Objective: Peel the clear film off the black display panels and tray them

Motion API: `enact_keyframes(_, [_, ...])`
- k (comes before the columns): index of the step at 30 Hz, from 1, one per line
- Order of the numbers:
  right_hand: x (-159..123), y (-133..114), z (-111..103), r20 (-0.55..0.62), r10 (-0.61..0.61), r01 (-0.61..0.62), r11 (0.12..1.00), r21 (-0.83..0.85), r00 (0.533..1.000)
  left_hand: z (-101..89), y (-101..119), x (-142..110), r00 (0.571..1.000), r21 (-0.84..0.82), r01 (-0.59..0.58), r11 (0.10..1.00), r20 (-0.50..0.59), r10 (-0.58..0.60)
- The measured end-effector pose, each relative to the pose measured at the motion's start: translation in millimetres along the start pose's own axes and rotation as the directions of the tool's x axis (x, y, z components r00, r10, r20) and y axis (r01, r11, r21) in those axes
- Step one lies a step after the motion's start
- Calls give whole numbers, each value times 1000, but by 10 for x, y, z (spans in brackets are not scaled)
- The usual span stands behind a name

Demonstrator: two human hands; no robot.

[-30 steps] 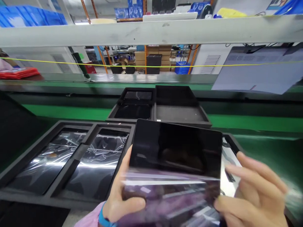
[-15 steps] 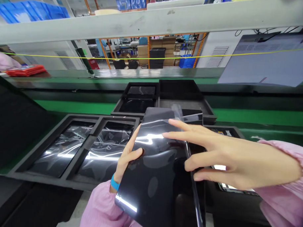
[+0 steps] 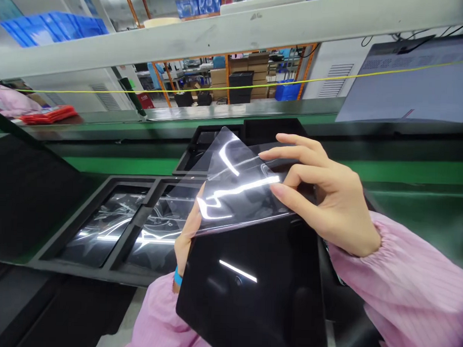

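Observation:
A glossy black screen panel, tilted up toward me, fills the lower middle of the head view. My left hand grips its left edge, with the fingers behind the panel hidden. Between thumb and index finger, my right hand pinches a clear protective film; its other fingers are spread. The film is lifted off the lower part of the panel and folds up over the upper part, bright with reflections. Whether its far edge still touches the panel cannot be made out.
On the left, a black foam tray holds film-covered screens in two compartments. More black trays stand behind the panel on the green bench. A white paper sheet hangs at right. Red pouches lie at far left, near a person's pink sleeve.
My right hand has moved up and turned, drawing the clear film away from the panel's lower part. My left hand keeps its hold on the panel's left edge.

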State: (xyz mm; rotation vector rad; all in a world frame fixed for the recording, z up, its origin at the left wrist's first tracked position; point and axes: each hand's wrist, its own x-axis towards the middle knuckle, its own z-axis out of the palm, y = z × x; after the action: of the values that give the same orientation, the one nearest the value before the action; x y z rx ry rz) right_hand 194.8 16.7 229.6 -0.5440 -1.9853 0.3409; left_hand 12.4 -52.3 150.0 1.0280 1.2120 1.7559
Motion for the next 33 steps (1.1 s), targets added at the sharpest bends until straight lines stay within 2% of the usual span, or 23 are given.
enact_keyframes(5, [11,44,41,-11,49,-49,998,43,999,0,-71,71,999,42,19,999,46,-21])
enact_keyframes(10, [12,248,94,14,182,-182,972,152,983,-154,-169,140,1000,177,23,984,7,-24])
enact_keyframes(13, [1,367,129,34,245,-246,945,214,969,-174,-169,166,998,206,41,978,35,-50])
enact_keyframes(15, [-3,421,149,46,274,-277,931,237,961,-145,-165,166,997,194,52,980,51,-63])
enact_keyframes(20, [9,460,174,71,336,-343,908,243,939,-49,-172,126,998,99,68,993,6,-69])
enact_keyframes(22, [11,464,173,74,348,-355,904,237,935,-11,-153,116,994,49,101,994,43,-104])
enact_keyframes(26, [-31,536,173,83,345,-355,903,241,935,67,-91,101,978,-120,186,975,116,-172])
enact_keyframes(30, [-138,693,197,86,248,-262,910,322,965,92,-42,40,986,-167,165,972,30,-163])
enact_keyframes(33, [-199,787,226,56,196,-203,912,356,979,107,-21,5,987,-213,157,964,14,-158])
